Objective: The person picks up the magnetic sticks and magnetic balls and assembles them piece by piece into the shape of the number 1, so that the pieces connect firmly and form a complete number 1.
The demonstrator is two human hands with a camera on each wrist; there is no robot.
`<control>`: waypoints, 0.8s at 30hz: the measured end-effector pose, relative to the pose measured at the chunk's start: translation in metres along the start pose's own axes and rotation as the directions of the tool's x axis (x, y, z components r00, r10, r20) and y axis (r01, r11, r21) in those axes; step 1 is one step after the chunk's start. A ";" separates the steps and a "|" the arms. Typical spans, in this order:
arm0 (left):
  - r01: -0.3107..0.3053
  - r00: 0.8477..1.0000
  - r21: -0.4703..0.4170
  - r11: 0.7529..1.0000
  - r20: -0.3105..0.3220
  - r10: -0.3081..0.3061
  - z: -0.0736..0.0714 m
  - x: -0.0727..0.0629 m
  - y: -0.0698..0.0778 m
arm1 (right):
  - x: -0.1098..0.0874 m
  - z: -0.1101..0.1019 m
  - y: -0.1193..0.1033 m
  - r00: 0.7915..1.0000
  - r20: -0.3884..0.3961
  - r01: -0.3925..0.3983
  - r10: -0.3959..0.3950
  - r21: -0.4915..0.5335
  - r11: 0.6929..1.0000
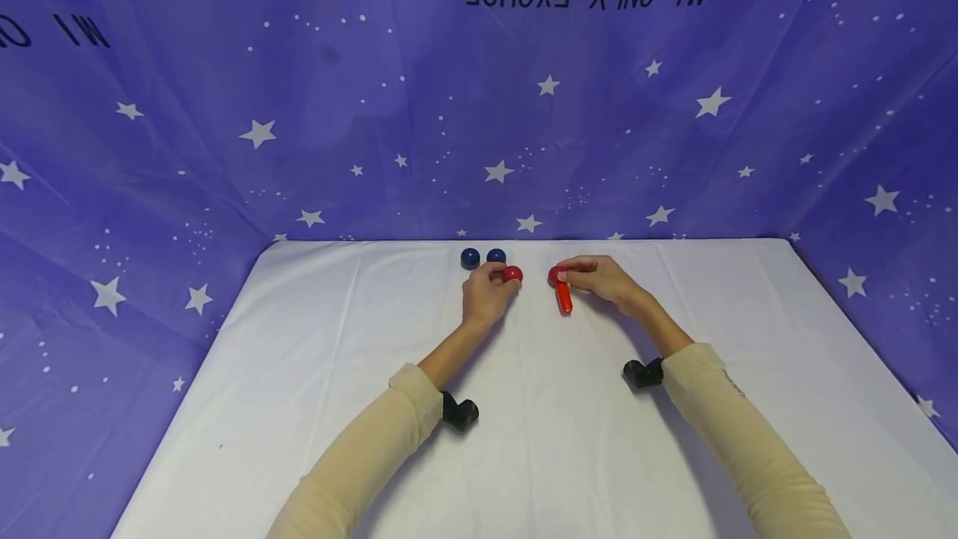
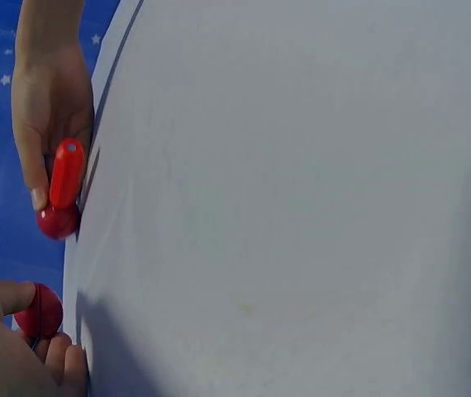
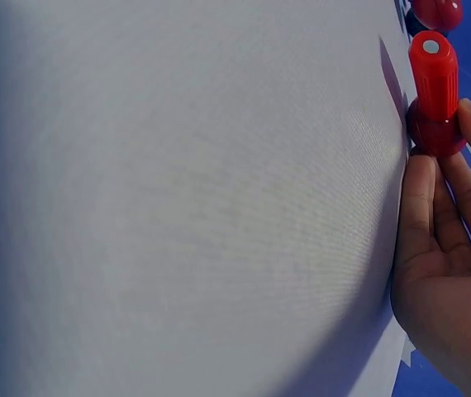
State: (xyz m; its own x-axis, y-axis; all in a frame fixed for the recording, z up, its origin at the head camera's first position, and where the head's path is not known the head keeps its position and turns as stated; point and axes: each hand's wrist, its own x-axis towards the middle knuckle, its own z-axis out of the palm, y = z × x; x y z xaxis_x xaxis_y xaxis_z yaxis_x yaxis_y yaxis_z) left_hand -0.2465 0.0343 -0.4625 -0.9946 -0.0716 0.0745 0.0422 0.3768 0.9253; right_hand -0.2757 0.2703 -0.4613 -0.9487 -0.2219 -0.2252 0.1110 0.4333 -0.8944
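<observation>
In the head view my left hand (image 1: 486,296) pinches a glossy red ball (image 1: 512,274) near the back of the table. A dark seam runs across this ball (image 2: 40,311) in the left wrist view, between thumb and fingers. My right hand (image 1: 601,279) holds a second red ball (image 1: 555,275) by thumb and fingertips, a short way to the right. A bright red ribbed handle (image 1: 565,298) overlaps that ball and points toward the front. The handle's end (image 3: 431,47) bears a pale round spot. Two dark blue balls, one left (image 1: 470,258) and one right (image 1: 496,256), sit just behind my left hand.
White cloth (image 1: 539,431) covers the table. A purple starred curtain (image 1: 419,123) rises at its back edge and along both sides. Black wrist devices jut inward from the left sleeve (image 1: 460,412) and the right sleeve (image 1: 642,373).
</observation>
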 end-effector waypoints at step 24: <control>-0.002 0.959 -0.181 0.983 0.279 0.053 0.013 -0.061 0.028 | 0.003 -0.001 0.001 1.000 0.008 0.023 -0.024 0.016 1.000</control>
State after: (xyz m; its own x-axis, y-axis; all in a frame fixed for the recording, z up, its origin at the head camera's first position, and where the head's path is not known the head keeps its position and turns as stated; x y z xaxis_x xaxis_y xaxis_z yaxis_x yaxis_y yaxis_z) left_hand -0.1855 0.0615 -0.4462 -0.9777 0.2092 0.0167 0.0602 0.2032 0.9773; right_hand -0.2783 0.2710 -0.4628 -0.9486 -0.2390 -0.2072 0.0934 0.4142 -0.9054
